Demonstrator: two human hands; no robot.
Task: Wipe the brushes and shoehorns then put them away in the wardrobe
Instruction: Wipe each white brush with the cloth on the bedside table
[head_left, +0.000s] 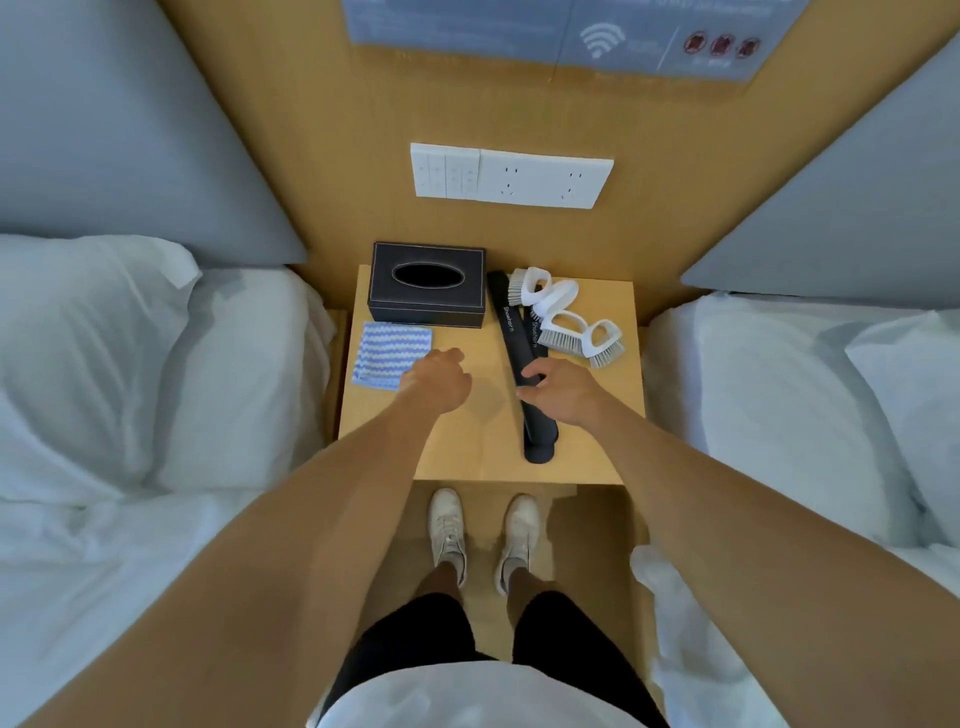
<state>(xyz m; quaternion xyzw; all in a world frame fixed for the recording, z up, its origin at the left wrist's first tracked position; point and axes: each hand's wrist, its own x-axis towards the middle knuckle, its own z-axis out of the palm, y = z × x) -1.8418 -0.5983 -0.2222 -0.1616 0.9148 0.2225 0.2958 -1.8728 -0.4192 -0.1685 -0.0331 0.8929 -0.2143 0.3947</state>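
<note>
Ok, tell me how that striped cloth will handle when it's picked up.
The striped cloth lies folded flat on the nightstand, so it will probably go limp and unfold when lifted. It looks thin, so likely light. Its woven texture should give the left hand an easy grip.

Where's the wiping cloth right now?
In the head view the cloth lies flat on the nightstand's left side, just in front of the tissue box, with the left hand at its near right corner.

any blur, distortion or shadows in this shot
Head view: wide-angle bending bows the beds and wall panels outward; the wall poster at the top is too blurred to read; soft shadows fall on the nightstand beside the left hand and right hand; no harsh glare.
</note>
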